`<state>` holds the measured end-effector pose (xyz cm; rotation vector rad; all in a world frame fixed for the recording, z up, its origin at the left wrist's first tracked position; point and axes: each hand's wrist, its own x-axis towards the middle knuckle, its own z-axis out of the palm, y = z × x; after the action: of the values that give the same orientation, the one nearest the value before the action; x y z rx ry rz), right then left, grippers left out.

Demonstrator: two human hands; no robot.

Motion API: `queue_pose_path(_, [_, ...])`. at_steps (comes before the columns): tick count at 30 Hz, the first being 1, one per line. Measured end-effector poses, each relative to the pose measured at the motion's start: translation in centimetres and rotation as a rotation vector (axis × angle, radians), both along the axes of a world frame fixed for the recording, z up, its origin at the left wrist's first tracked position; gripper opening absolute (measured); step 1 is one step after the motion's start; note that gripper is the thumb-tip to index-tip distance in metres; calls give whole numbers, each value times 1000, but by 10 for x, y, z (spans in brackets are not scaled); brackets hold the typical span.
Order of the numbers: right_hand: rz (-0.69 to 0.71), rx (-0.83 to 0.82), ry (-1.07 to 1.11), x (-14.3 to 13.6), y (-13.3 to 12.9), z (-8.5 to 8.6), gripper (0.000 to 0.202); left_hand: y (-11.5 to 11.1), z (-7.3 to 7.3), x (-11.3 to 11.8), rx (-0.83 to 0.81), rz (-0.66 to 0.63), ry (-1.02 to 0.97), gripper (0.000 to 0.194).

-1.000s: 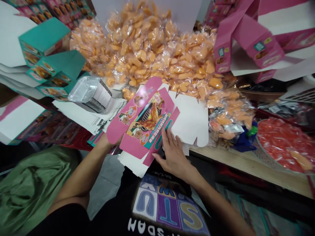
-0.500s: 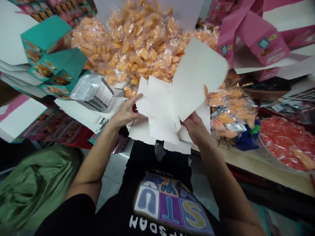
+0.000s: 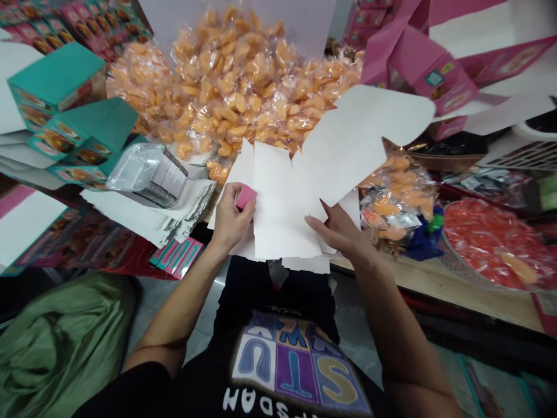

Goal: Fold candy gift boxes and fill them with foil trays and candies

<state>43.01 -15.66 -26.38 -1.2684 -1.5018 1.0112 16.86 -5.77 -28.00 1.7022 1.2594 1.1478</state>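
An unfolded cardboard box [image 3: 287, 203], white side up, lies in front of me over more white cardboard. Its large lid flap [image 3: 369, 128] sticks out toward the upper right. My left hand [image 3: 232, 217] pinches a small side flap [image 3: 246, 196] that shows its pink outer face. At the right edge, my right hand [image 3: 339, 229] grips the box, one digit lying across the white panel; its other fingers are partly hidden by cardboard. Left of the box, a stack of foil trays [image 3: 148, 174] rests on a pile of flat white cardboard [image 3: 191, 206].
A big heap of orange pieces in clear bags [image 3: 243, 81] lies behind. Teal boxes [image 3: 65, 75] stand at left, pink boxes [image 3: 435, 75] at upper right. A basket of red packets [image 3: 491, 244] sits at right, and green cloth [image 3: 65, 331] lies lower left.
My left hand has gone from spread around the box's left edge to pinching a flap, turning its pink side up. The lid flap has swung down rightward, and the box lies flatter.
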Motion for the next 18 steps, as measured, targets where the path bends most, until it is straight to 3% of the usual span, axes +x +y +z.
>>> queue_pose_path(4, [180,-11,-155,4,7,6,89,11,-4,-10,-17,74,-42,24])
queue_pose_path(7, [172,-25,-142,2,9,2,98,13,-7,-16,-96,51,-63,27])
queue_pose_path(10, [5,-24,-122,-8,21,-9,96,7,-6,-12,-74,9,-10,25])
queue_pose_path(12, [-196,-26,-139,-14,32,-17,73,-1,0,-8,16,-44,34,28])
queue_pose_path(15, [-491,-31,-125,-21,42,-25,42,-12,17,-11,110,-306,51,46])
queue_pose_path(18, [-502,16,-141,-25,34,-25,33,-20,29,-24,191,-560,182,79])
